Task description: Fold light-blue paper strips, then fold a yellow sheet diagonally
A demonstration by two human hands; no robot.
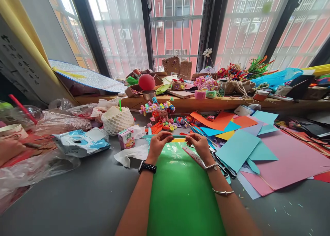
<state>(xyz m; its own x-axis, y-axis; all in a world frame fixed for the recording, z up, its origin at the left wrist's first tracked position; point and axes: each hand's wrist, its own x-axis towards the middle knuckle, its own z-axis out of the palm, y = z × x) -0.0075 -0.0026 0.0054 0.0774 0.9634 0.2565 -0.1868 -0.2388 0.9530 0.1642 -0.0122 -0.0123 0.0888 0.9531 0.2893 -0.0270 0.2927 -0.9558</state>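
Observation:
A thin blue-green paper strip (178,136) is stretched level between my two hands. My left hand (159,145) pinches it at the left, and part of the strip sticks out past those fingers. At the other side my right hand (201,146) is closed on the strip between thumb and fingers. Both hands are above the far end of a shiny green sheet (183,194). A red-and-white patterned ruler (194,156) lies beside my right wrist. Dark-handled scissors (228,169) are partly hidden behind that forearm.
Teal paper (238,150) and pink paper (288,160) spread out on the right. Leftward are a wipes pack (81,142), a small pink box (126,138) and a netted coconut (118,121). Flower crafts (158,114) stand ahead. Another person's hand (10,150) shows at far left.

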